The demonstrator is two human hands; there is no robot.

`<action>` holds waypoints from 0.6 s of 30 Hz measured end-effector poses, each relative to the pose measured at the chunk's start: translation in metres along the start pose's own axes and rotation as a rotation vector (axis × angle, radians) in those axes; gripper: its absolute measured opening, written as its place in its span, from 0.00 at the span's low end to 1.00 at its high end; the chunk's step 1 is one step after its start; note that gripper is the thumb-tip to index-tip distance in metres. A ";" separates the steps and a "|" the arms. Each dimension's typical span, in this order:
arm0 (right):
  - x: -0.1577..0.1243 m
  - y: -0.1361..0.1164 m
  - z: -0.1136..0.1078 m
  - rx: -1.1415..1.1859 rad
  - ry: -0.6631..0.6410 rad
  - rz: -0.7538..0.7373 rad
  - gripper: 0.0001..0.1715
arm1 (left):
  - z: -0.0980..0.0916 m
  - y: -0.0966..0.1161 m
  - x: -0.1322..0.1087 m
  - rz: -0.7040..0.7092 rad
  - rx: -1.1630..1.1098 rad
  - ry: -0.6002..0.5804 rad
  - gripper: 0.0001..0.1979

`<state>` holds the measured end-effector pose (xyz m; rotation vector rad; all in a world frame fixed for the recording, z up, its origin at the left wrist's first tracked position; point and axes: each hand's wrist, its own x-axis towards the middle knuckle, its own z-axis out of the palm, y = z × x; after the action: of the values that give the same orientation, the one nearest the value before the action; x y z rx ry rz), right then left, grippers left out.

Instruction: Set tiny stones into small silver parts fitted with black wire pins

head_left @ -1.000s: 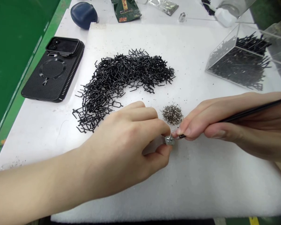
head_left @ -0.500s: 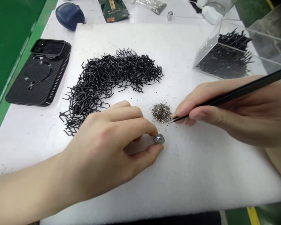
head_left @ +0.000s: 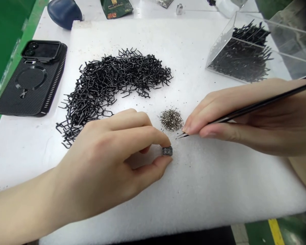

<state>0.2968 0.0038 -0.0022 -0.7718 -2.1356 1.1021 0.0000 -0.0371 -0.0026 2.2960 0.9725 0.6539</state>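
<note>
Between thumb and forefinger, my left hand (head_left: 112, 160) pinches a small grey metal block (head_left: 167, 151) just above the white foam sheet (head_left: 209, 190). My right hand (head_left: 234, 119) holds black tweezers (head_left: 260, 102) like a pen. Their fine tips point left, slightly apart, a short way up and right of the block. Whether a tiny part sits between the tips is too small to tell. Just beyond the tips lies a small pile of tiny shiny metal bits (head_left: 171, 119). Behind my left hand spreads a curved heap of bent black pieces (head_left: 117, 76), partly hidden by the hand.
A clear plastic box (head_left: 234, 51) with black pieces stands at the back right. On the left lies a phone in a black case (head_left: 32, 80). Along the back are a dark blue rounded object (head_left: 65, 13), a green packet (head_left: 116, 7) and a small metal block (head_left: 179, 9).
The tweezer tips have left the edge of the metal-bit pile and come nearer the block. In my left hand the block has turned a little. The whole view has shifted slightly.
</note>
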 end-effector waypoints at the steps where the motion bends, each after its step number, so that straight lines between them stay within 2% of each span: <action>1: 0.000 -0.001 0.001 0.005 0.001 0.006 0.06 | 0.000 0.000 0.000 0.000 -0.003 0.006 0.08; 6: 0.001 -0.003 0.001 0.021 -0.011 0.032 0.05 | -0.001 0.005 0.000 -0.045 0.026 -0.028 0.04; 12: -0.001 0.003 0.000 0.012 0.025 0.001 0.05 | -0.003 0.006 -0.001 0.014 0.035 -0.032 0.14; 18: -0.005 -0.009 0.005 0.076 0.105 0.088 0.06 | -0.004 0.005 -0.001 0.011 0.029 -0.019 0.09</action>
<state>0.2937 -0.0068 0.0021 -0.8755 -1.9775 1.1551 -0.0003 -0.0394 0.0035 2.3305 0.9673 0.6246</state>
